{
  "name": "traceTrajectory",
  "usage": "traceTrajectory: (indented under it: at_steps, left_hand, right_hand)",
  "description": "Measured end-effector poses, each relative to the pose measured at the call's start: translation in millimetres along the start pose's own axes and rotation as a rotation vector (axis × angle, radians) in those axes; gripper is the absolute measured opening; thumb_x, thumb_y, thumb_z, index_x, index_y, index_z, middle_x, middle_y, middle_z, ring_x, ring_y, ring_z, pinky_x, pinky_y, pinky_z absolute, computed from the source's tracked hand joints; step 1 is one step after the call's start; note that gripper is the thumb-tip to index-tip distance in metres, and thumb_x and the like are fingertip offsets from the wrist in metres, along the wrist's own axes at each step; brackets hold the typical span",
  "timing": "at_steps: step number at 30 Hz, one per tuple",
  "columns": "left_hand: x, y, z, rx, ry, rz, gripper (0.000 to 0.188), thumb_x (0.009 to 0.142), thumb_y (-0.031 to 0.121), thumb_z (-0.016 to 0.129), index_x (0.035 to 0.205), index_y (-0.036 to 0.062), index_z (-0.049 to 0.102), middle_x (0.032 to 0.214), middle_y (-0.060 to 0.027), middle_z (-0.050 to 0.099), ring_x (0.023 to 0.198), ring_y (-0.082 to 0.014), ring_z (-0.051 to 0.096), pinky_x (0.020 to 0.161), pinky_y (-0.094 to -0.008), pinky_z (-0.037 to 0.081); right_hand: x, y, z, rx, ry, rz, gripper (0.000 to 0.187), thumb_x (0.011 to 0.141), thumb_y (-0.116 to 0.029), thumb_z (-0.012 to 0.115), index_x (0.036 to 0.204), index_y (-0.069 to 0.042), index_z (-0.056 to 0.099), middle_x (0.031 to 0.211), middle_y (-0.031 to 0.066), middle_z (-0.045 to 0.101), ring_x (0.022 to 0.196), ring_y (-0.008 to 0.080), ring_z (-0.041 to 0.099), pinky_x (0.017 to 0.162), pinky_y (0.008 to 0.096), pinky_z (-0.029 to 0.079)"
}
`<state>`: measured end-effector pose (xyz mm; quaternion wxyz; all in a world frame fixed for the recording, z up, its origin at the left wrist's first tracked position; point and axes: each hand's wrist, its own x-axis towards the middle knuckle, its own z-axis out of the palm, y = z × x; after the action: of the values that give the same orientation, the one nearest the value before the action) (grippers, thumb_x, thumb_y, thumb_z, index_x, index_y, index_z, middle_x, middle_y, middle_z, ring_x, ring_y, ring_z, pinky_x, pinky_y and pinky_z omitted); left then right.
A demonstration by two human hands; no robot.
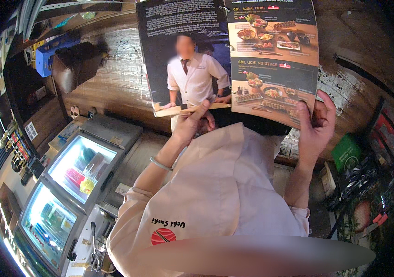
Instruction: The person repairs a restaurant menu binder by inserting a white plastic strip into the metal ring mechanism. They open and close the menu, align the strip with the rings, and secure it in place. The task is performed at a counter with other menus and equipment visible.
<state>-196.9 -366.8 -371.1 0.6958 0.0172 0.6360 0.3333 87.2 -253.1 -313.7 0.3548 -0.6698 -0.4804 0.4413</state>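
Observation:
A ring-bound menu (275, 76) lies spread in front of me, held up over a wooden counter. Its left page is dark, with pale text and a photo of a person in a white jacket; the right page carries pictures of dishes on a brown ground. My left hand (191, 125) grips the lower edge of the left page, thumb on top and fingers curled beneath. At the lower right corner, my right hand (316, 127) pinches the other page, its thumb over the front and part of the fingers behind.
On the left stands a chest freezer (125, 131) with lit glass lids and packs inside. A whisk (96, 258) rests near it. Beyond are a blue crate (43, 60) and a brown cushion-like thing (66, 71). A green package (346, 152) and dark plastic bags (358, 182) sit at right.

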Motion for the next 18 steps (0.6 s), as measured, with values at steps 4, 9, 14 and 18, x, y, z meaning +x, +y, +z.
traceTrajectory:
  at_steps: [4, 9, 14, 18]
  left_hand:
    - [-9, 11, 2, 0.003, -0.177, -0.099, 0.039, 0.103, 0.036, 0.058, 0.116, 0.0012, 0.069, 0.079, -0.006, 0.071, 0.061, -0.0099, 0.061, 0.056, -0.0252, 0.049]
    - [-64, 57, -9, 0.775, -0.301, 0.284, 0.025, 0.099, 0.025, 0.065, 0.108, 0.0023, 0.069, 0.097, -0.0081, 0.072, 0.079, -0.0152, 0.065, 0.069, -0.0283, 0.05]
    - [-101, 93, 130, 0.015, -1.156, 0.887, 0.014, 0.1, 0.013, 0.059, 0.107, 0.0019, 0.063, 0.096, -0.0117, 0.066, 0.089, -0.03, 0.064, 0.078, -0.041, 0.049]
    - [-109, 82, 218, -0.242, -1.666, 0.788, 0.014, 0.099, 0.014, 0.06, 0.106, 0.0021, 0.063, 0.096, -0.0115, 0.066, 0.088, -0.0299, 0.064, 0.078, -0.0412, 0.049]
  right_hand:
    - [10, 12, -14, -0.096, 0.064, -0.064, 0.02, 0.089, -0.004, 0.075, 0.108, -0.001, 0.07, 0.087, 0.0018, 0.068, 0.081, 0.0071, 0.06, 0.075, 0.0225, 0.048]
    - [11, 22, -13, -0.254, 0.091, -0.129, 0.017, 0.093, -0.009, 0.069, 0.108, 0.0, 0.07, 0.09, 0.007, 0.07, 0.079, 0.0154, 0.063, 0.078, 0.0301, 0.051]
    - [37, 21, 0, -0.643, -0.065, -0.205, 0.037, 0.095, -0.021, 0.066, 0.129, -0.007, 0.06, 0.115, 0.0187, 0.064, 0.108, 0.0399, 0.059, 0.096, 0.048, 0.046]
    - [49, 15, 38, -0.612, 0.123, -0.341, 0.065, 0.092, -0.035, 0.069, 0.147, -0.01, 0.043, 0.137, 0.0212, 0.048, 0.13, 0.0418, 0.042, 0.109, 0.0523, 0.034]
